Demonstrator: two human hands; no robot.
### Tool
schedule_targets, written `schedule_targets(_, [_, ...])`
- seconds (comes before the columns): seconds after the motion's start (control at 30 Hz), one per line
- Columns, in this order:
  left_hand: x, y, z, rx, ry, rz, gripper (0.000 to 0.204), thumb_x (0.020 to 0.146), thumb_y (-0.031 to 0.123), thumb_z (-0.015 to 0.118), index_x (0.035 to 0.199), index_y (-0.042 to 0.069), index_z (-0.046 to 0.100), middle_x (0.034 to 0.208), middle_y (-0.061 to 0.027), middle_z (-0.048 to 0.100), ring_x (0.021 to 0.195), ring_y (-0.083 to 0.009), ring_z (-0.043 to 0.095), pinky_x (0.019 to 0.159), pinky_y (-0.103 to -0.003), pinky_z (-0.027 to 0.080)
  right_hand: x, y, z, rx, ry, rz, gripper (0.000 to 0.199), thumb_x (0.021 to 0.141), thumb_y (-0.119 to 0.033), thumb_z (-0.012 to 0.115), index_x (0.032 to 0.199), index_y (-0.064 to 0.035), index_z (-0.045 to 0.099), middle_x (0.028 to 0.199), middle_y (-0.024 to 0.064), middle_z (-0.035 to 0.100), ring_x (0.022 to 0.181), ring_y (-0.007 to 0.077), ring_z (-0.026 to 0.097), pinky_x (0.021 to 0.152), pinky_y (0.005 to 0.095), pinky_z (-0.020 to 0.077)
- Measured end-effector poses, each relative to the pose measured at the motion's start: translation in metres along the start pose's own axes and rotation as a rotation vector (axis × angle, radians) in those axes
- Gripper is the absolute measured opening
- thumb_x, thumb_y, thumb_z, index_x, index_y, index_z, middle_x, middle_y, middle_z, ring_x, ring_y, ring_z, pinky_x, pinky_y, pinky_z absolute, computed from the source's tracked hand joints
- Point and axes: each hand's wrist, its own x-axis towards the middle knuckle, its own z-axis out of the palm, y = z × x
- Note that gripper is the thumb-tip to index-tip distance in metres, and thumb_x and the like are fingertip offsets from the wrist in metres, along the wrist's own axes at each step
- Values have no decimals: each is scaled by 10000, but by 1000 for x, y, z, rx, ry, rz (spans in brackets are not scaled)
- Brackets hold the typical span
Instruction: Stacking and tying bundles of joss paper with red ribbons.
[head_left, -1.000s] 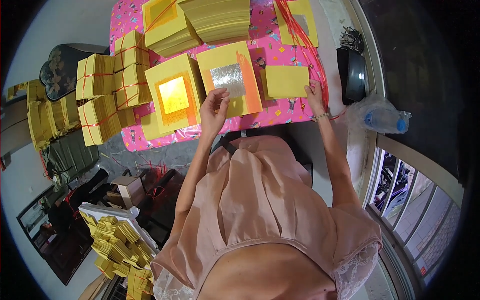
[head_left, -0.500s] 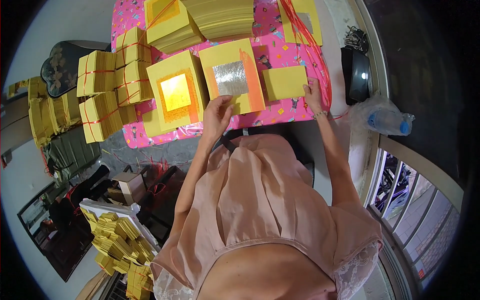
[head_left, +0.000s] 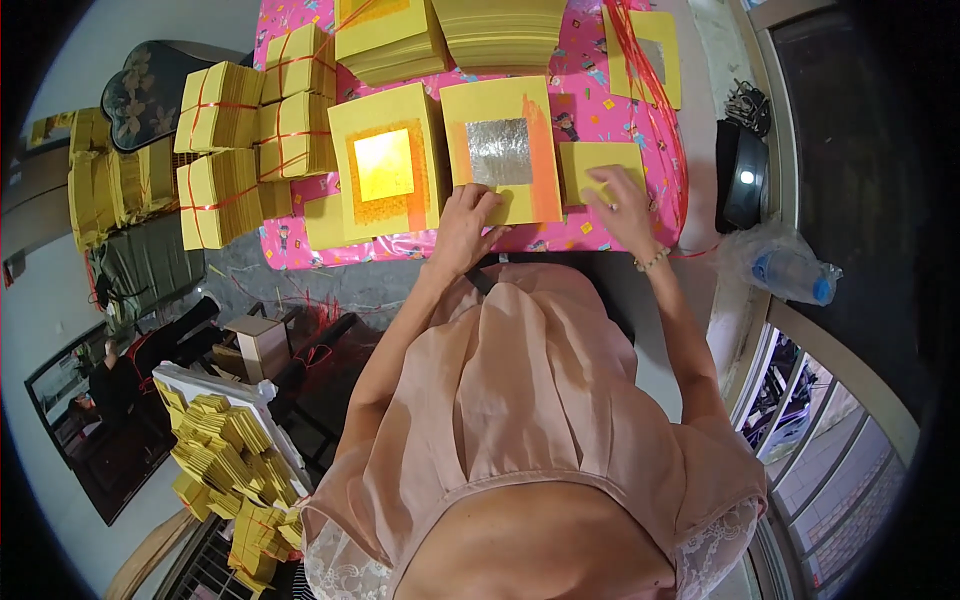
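Observation:
My left hand [head_left: 468,225] rests its fingers on the lower left corner of a yellow paper stack with a silver square [head_left: 501,152] and an orange smear on top. Its thumb stays apart from the fingers, below the paper's near edge. To the right, my right hand [head_left: 622,208] hovers over or lightly touches a smaller plain yellow paper piece [head_left: 590,160], fingers spread and partly covering it; contact is hard to make out. Left of the silver-topped stack stands another yellow stack with a shiny gold square [head_left: 384,165] framed in orange.
Red-tied yellow paper bundles [head_left: 222,196] stand at the table's left, larger stacks [head_left: 505,45] at the back. Red strings [head_left: 665,120] hang over the right side of the pink patterned tablecloth [head_left: 375,252]. A plastic-wrapped blue bottle [head_left: 790,272] lies by the window frame.
My right hand has left the right edge of the small yellow piece and moved left over it, fingers spreading. My left hand stays at the stack's corner. The whole view has shifted slightly.

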Motion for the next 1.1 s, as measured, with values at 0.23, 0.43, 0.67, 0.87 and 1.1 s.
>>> schedule_targets(0.23, [7,-2,-8,-20,-54,15,440,687,143,803,1074,55,613,1074,-124,568,1001,-330,531,877,-405,467,6,-35,12,-140,-361,-324,303,766,-195,734,1014,-56,630,1037,75,591,974,274,567,830,370,488])
schedule_targets(0.43, [12,-2,-17,-55,-102,-34,348,715,181,796,1036,87,699,1022,-92,624,956,-289,577,822,-385,505,15,-28,12,-51,-379,-342,161,806,-164,710,903,-49,653,964,48,595,904,246,590,788,366,496])
schedule_targets(0.67, [14,-5,-15,-75,-73,-64,197,761,233,773,882,78,764,948,-97,678,917,-274,634,792,-374,528,26,-29,10,90,-444,-175,137,852,-177,683,846,-40,686,892,66,613,834,255,619,745,379,495])
schedule_targets(0.87, [15,-4,-15,-53,-96,-133,203,756,257,772,873,91,772,952,-79,680,907,-262,634,786,-364,526,32,-27,11,114,-488,-146,161,866,-174,666,849,-15,688,888,82,615,821,272,621,736,385,490])
schedule_targets(1.1, [17,-3,-13,-71,-81,-169,196,750,260,768,859,98,777,935,-81,676,898,-265,631,788,-362,519,33,-28,11,153,-495,-122,173,859,-173,667,829,-3,682,881,89,620,793,281,622,720,388,489])
